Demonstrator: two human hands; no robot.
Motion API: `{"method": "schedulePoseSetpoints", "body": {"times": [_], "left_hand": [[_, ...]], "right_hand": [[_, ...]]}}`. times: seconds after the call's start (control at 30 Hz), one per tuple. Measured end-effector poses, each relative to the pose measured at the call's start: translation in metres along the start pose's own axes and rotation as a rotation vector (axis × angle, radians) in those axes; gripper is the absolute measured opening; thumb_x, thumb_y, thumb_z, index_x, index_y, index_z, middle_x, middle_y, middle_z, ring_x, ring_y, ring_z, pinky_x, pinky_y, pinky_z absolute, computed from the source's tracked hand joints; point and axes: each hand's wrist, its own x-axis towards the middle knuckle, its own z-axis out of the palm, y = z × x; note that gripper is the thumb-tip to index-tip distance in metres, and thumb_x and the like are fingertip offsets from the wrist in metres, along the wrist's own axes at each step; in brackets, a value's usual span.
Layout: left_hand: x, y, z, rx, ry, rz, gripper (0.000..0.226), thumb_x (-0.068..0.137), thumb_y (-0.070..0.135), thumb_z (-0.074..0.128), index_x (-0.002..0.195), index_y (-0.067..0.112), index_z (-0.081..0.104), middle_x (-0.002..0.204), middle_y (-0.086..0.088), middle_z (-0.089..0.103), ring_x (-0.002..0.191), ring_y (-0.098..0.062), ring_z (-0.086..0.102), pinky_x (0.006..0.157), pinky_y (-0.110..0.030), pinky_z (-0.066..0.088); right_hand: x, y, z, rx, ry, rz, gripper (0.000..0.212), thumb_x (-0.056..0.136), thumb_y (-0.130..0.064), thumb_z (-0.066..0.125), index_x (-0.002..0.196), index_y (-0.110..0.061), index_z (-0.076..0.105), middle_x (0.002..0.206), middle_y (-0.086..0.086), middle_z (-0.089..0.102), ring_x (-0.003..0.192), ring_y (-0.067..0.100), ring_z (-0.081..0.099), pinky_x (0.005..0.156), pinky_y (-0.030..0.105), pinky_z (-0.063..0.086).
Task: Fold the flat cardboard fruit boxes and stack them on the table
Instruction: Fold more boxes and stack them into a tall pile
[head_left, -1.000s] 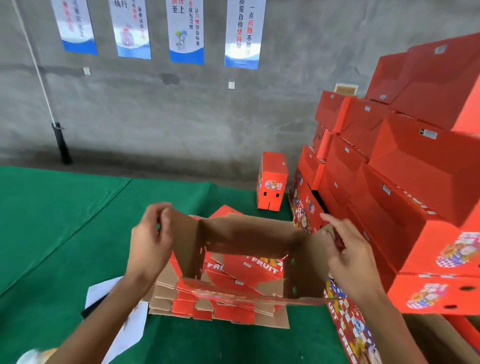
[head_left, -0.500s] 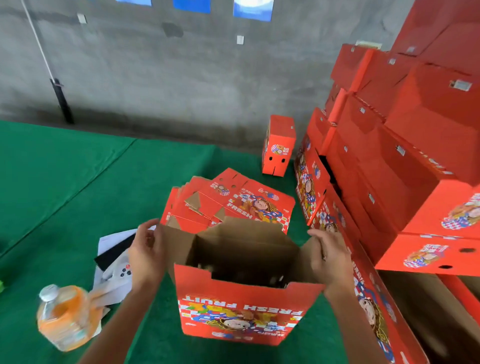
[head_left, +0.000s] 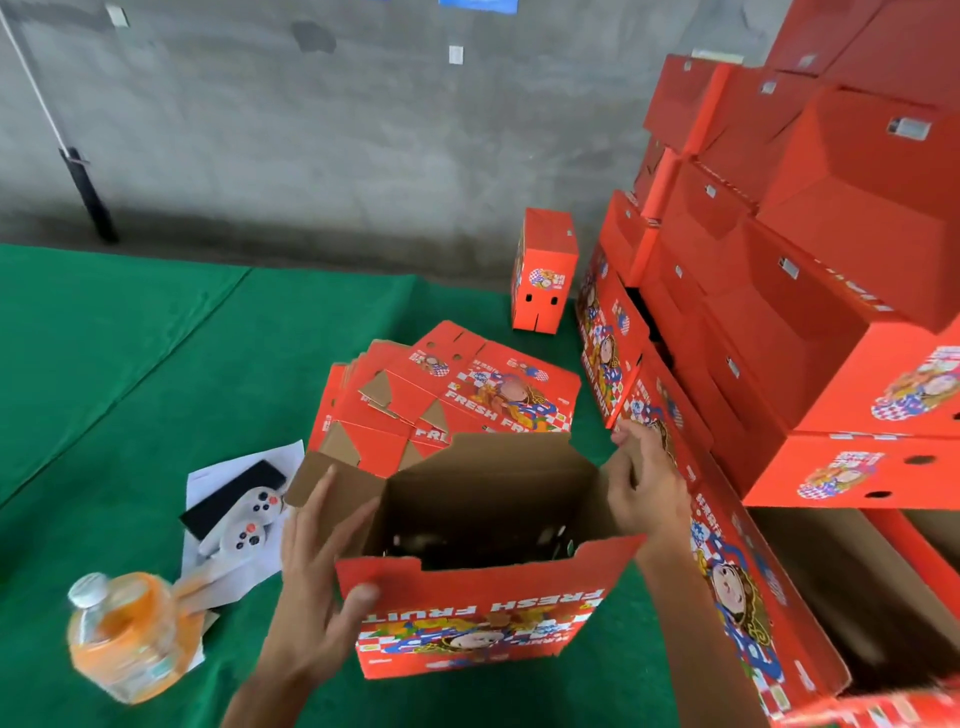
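Box (head_left: 483, 618) in work stands upright on the green tabletop (head_left: 156, 374) directly in front of me, opened into a tube, top flaps up, printed side facing me. My left hand (head_left: 319, 582) lies against its left wall with fingers mostly straight, thumb on the front panel near the corner; it presses rather than grips. My right hand (head_left: 641, 488) curls over the right flap and holds it at the top edge. Progress, judged from the layout: many folded boxes are done, stacked high in the pile (head_left: 810, 270) at right, and one small folded box (head_left: 545, 270) stands alone near the wall. A fanned heap of flats (head_left: 447, 395) lies just behind the current box, so a good share remains. This box needs its flaps closed, then stacking. Not resolved: the box bottom is dark, so I cannot tell if its base flaps are locked. The pile is cut off at top and right; the count of flats is unreadable. A bottle (head_left: 122, 634) at left is blurred.
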Motion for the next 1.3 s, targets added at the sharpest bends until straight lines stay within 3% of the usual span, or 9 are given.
{"method": "schedulePoseSetpoints", "body": {"times": [0.17, 0.23, 0.37, 0.5, 0.7, 0.87, 1.07, 1.2, 1.3], "left_hand": [[0.019, 0.011, 0.013, 0.192, 0.146, -0.140, 0.066, 0.092, 0.057, 0.064, 0.149, 0.033, 0.040, 0.158, 0.035, 0.018, 0.137, 0.019, 0.026, 0.103, -0.039, 0.047], [0.028, 0.019, 0.019, 0.280, 0.118, -0.110, 0.059, 0.094, 0.042, 0.068, 0.148, 0.030, 0.045, 0.155, 0.033, 0.025, 0.138, 0.008, 0.034, 0.105, -0.039, 0.048], [0.041, 0.038, 0.043, 0.539, 0.091, 0.080, 0.052, 0.085, 0.001, 0.063, 0.138, 0.001, 0.061, 0.156, -0.006, 0.047, 0.150, -0.027, 0.036, 0.116, -0.045, 0.039], [0.047, 0.046, 0.051, 0.695, -0.059, 0.271, 0.072, 0.067, -0.006, 0.058, 0.138, 0.005, 0.063, 0.158, -0.008, 0.046, 0.152, -0.034, 0.029, 0.116, -0.055, 0.037], [0.059, 0.039, 0.036, 0.360, -0.161, 0.447, 0.089, 0.083, -0.013, 0.051, 0.159, 0.029, 0.032, 0.169, 0.008, 0.024, 0.155, -0.018, 0.027, 0.122, -0.042, 0.032], [0.080, 0.036, 0.038, 0.186, -0.113, 0.232, 0.054, 0.093, 0.048, 0.059, 0.144, 0.050, 0.042, 0.136, 0.034, 0.041, 0.123, -0.003, 0.048, 0.099, -0.032, 0.051], [0.101, 0.025, 0.037, 0.005, -0.163, 0.174, 0.039, 0.109, 0.046, 0.036, 0.144, 0.034, 0.048, 0.098, 0.012, 0.070, 0.087, -0.011, 0.067, 0.080, -0.032, 0.051], [0.089, 0.020, 0.050, 0.267, -0.294, 0.357, 0.052, 0.099, 0.018, 0.038, 0.149, 0.035, 0.040, 0.156, 0.019, 0.037, 0.143, -0.003, 0.039, 0.111, -0.033, 0.037], [0.092, 0.017, 0.055, 0.287, -0.164, 0.183, 0.092, 0.084, 0.012, 0.058, 0.159, 0.043, 0.016, 0.167, 0.019, 0.009, 0.153, -0.005, 0.014, 0.117, -0.038, 0.020]], "right_hand": [[-0.006, 0.018, -0.002, 0.487, -0.052, 0.160, 0.047, 0.105, -0.014, 0.058, 0.141, -0.041, 0.046, 0.125, -0.016, 0.070, 0.120, -0.007, 0.057, 0.104, 0.023, 0.044], [-0.010, 0.020, -0.002, 0.653, -0.082, 0.197, 0.027, 0.106, -0.033, 0.058, 0.132, -0.039, 0.059, 0.127, -0.006, 0.072, 0.133, 0.007, 0.055, 0.114, 0.037, 0.037], [-0.028, 0.008, 0.007, 0.851, -0.232, 0.222, 0.062, 0.098, -0.072, 0.042, 0.129, -0.027, 0.071, 0.130, 0.001, 0.071, 0.126, 0.012, 0.063, 0.103, 0.035, 0.042], [-0.038, 0.007, 0.019, 0.747, -0.283, 0.157, 0.033, 0.099, -0.027, 0.060, 0.129, -0.030, 0.072, 0.132, -0.010, 0.070, 0.126, 0.007, 0.062, 0.099, 0.015, 0.048], [-0.021, 0.014, 0.015, 0.597, -0.394, 0.143, 0.031, 0.103, -0.018, 0.060, 0.127, -0.034, 0.070, 0.126, -0.017, 0.071, 0.122, 0.002, 0.063, 0.097, 0.018, 0.047], [-0.010, -0.005, 0.021, 0.559, -0.401, 0.167, 0.037, 0.087, -0.069, 0.065, 0.088, -0.034, 0.077, 0.072, -0.016, 0.066, 0.070, 0.001, 0.064, 0.068, 0.010, 0.047], [0.020, -0.002, 0.026, 0.394, -0.385, 0.161, 0.074, 0.082, -0.085, 0.058, 0.048, -0.023, 0.037, 0.050, -0.002, 0.033, 0.045, 0.014, 0.035, 0.050, 0.029, 0.028], [0.027, 0.004, 0.031, 0.179, -0.567, 0.152, 0.071, 0.068, -0.096, 0.058, 0.055, -0.027, 0.047, 0.052, -0.011, 0.042, 0.047, 0.009, 0.041, 0.051, 0.028, 0.031], [0.017, 0.009, 0.029, -0.048, -0.585, -0.023, 0.047, 0.074, -0.082, 0.069, 0.105, -0.047, 0.065, 0.095, -0.022, 0.070, 0.088, 0.003, 0.066, 0.074, 0.027, 0.051]]}}
